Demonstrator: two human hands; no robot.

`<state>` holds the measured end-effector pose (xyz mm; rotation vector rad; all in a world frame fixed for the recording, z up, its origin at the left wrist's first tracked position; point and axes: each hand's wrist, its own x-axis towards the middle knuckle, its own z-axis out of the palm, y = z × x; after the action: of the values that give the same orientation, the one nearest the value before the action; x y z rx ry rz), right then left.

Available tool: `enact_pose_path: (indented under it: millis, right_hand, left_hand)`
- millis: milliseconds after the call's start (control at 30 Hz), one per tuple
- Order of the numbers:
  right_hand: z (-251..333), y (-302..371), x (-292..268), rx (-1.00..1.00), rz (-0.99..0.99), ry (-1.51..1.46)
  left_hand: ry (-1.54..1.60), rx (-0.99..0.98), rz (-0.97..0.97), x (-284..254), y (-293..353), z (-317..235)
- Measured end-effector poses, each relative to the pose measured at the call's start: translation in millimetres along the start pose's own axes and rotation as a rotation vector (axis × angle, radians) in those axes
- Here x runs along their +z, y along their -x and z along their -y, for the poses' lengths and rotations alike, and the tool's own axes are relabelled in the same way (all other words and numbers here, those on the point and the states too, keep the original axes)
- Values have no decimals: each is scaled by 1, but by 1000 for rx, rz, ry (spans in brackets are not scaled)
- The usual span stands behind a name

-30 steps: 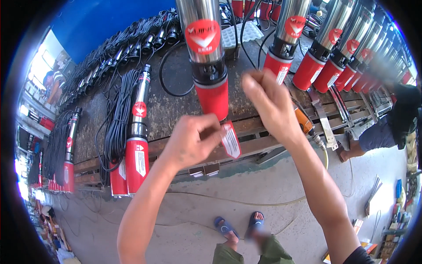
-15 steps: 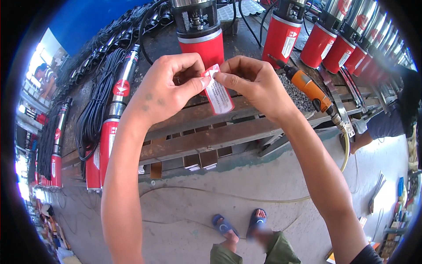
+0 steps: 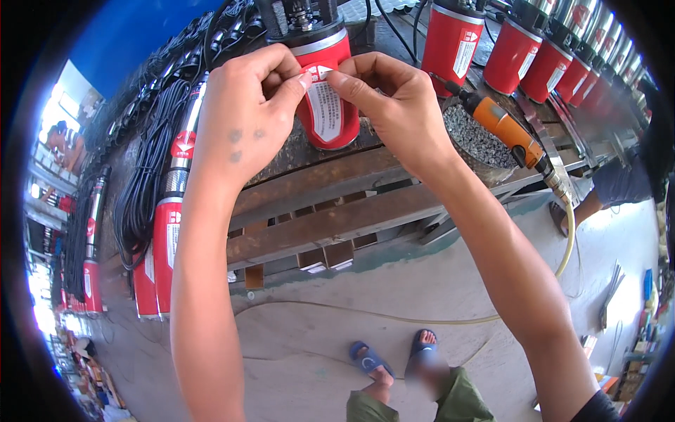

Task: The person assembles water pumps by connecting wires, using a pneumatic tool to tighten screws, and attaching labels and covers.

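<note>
The left hand (image 3: pixel 256 105) and right hand (image 3: pixel 395 112) are pinching the white-and-red label (image 3: pixel 326 116) by its upper corners, neither being nearer. Between them, its long axis is running down the red cylinder (image 3: pixel 349 125), which is standing near the table's (image 3: pixel 309 173) front edge.

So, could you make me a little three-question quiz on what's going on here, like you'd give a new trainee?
1. True or false: the left hand and the right hand both pinch the red-and-white label near its upper end.

2. Which lies nearer the right hand?
A) the coiled black cable
B) the orange tool
C) the blue sandals

3. What colour are the small loose pieces beside the orange tool?

Key:
1. True: fingers of each hand grip it, in front of a red cylinder.
2. B
3. Grey
</note>
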<state>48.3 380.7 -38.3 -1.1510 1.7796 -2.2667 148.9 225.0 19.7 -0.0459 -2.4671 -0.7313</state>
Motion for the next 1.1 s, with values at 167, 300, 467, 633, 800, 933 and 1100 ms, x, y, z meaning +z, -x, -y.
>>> enact_pose_path:
  millis: [167,300,467,633,800,933,1100]
  right_hand:
    - [-2,0,0,-56,-31,71]
    - [-1,0,2,-39,-45,65]
    - [1,0,0,0,-37,79]
    - [0,-1,4,-68,-94,140]
    - [-3,-6,4,-189,-147,269]
    - [2,-9,-4,-131,-101,304]
    - [12,-14,-7,-110,-27,350]
  left_hand:
    - [27,21,-131,0,-3,9]
    - [194,-17,-193,0,7,8]
    - [96,-79,-205,20,14,23]
    - [373,-83,-300,27,7,32]
    - [412,-15,-472,12,-19,9]
    - [528,89,-435,-11,-55,-6]
    - [555,141,-347,-27,-106,3]
